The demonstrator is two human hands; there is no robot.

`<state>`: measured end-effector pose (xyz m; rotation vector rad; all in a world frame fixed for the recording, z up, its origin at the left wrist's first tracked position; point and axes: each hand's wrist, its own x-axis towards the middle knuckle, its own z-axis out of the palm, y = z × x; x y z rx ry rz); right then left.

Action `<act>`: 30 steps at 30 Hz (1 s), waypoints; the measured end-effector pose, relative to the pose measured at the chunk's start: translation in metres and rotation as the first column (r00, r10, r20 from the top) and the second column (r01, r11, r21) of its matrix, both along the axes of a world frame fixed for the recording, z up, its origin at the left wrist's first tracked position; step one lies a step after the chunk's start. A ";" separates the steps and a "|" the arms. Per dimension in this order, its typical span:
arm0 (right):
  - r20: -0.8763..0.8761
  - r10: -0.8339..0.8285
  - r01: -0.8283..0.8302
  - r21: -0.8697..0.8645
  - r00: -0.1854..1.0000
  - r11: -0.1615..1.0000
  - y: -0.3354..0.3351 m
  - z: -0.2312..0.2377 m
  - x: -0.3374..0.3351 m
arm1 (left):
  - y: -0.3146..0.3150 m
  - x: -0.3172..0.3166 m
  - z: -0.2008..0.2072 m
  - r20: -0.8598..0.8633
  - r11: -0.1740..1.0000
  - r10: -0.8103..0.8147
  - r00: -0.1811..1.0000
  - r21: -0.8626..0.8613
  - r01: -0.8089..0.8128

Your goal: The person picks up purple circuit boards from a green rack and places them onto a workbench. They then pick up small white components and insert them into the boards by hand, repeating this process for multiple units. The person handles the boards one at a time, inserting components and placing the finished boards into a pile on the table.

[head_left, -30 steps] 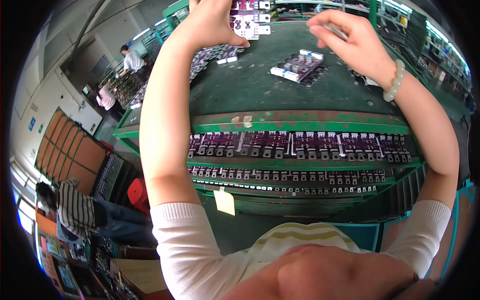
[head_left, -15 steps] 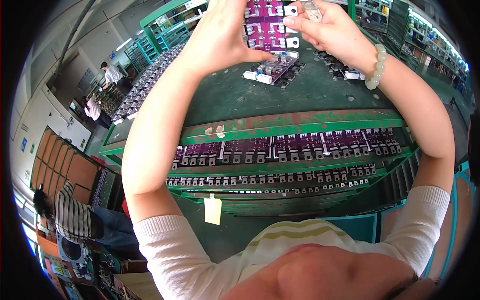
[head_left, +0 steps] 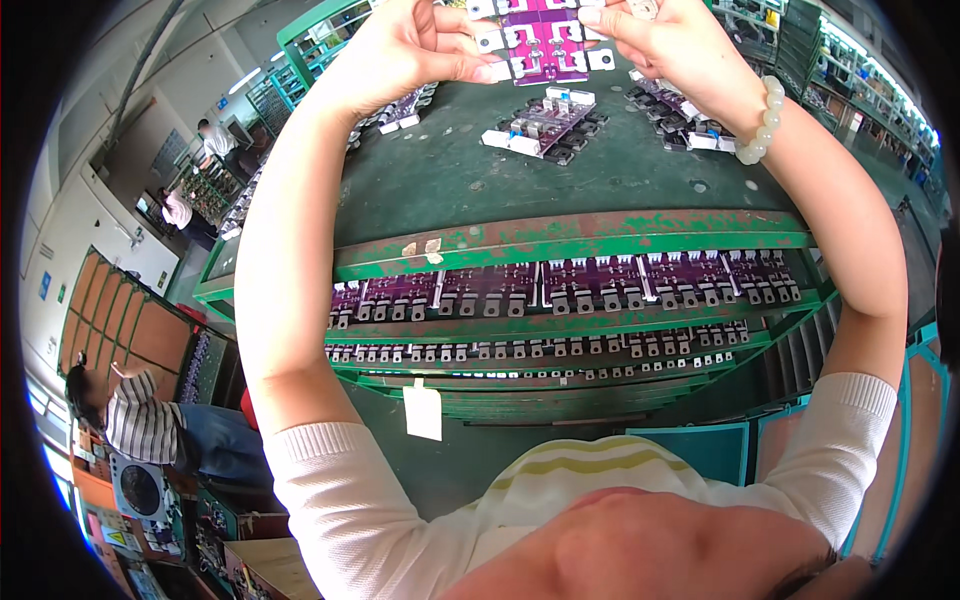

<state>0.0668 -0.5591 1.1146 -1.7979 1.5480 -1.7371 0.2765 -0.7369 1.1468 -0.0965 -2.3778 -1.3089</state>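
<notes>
A purple circuit board (head_left: 545,40) with silvery parts and black-and-white tabs along its sides is held up over the green table at the far middle. My left hand (head_left: 405,50) closes on its left edge, thumb in front. At the right edge, my right hand (head_left: 665,45) grips it with thumb and bent fingers. A small pale thing (head_left: 643,8) shows at the right hand's fingers; its kind is unclear. Just below, a smaller circuit board assembly (head_left: 545,125) with white blocks lies on the table. The upper end of the held board is cut off by the frame.
More board assemblies lie right (head_left: 690,120) and left on the green tabletop (head_left: 440,200). Below its worn front edge, shelves hold rows of purple boards (head_left: 590,280). A yellowish paper tag (head_left: 423,412) hangs there. A person in stripes (head_left: 145,420) is at left; two others stand farther back.
The held board has shifted slightly up and right. My left hand has moved left, its thumb now at the board's left edge, and the assembly below is more exposed.
</notes>
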 end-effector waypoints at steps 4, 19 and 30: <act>-0.009 0.005 -0.004 0.026 1.000 1.000 0.000 0.001 0.002 | 0.003 0.003 0.000 -0.027 1.000 -0.019 0.999 -0.011 0.018; -0.038 0.072 -0.073 -0.032 0.997 0.997 -0.003 -0.004 0.001 | -0.002 0.008 0.002 -0.028 1.000 -0.009 1.000 -0.017 0.009; -0.084 0.002 -0.003 -0.011 0.997 1.000 -0.004 -0.007 0.000 | -0.010 0.007 -0.002 -0.001 0.999 -0.034 0.999 0.013 0.034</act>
